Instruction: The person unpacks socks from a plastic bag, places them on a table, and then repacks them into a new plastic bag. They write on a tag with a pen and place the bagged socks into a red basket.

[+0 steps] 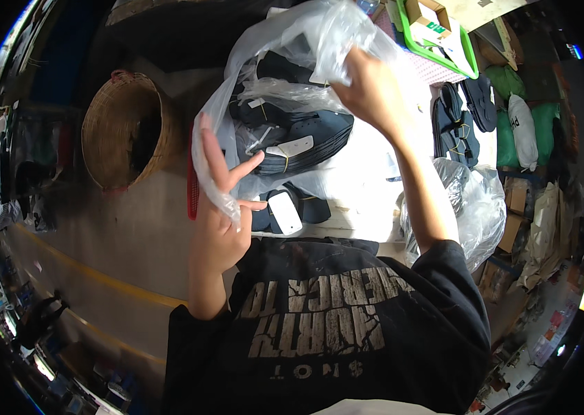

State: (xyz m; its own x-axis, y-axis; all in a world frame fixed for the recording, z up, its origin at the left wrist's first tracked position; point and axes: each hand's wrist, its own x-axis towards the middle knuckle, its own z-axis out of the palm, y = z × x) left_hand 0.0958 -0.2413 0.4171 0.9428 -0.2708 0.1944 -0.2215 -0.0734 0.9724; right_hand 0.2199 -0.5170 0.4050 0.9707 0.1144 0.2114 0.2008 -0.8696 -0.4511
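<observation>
Right now your left hand [226, 207] (fingers spread) pinches the clear plastic bag [285, 41] edge, while your right hand [368, 86] grips its top above dark shoe soles [306, 135].

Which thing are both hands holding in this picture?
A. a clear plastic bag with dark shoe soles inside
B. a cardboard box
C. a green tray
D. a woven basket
A: the left hand pinches one edge of the clear plastic bag and the right hand grips its upper edge, with dark shoe soles showing inside it; the woven basket stands apart on the floor.
</observation>
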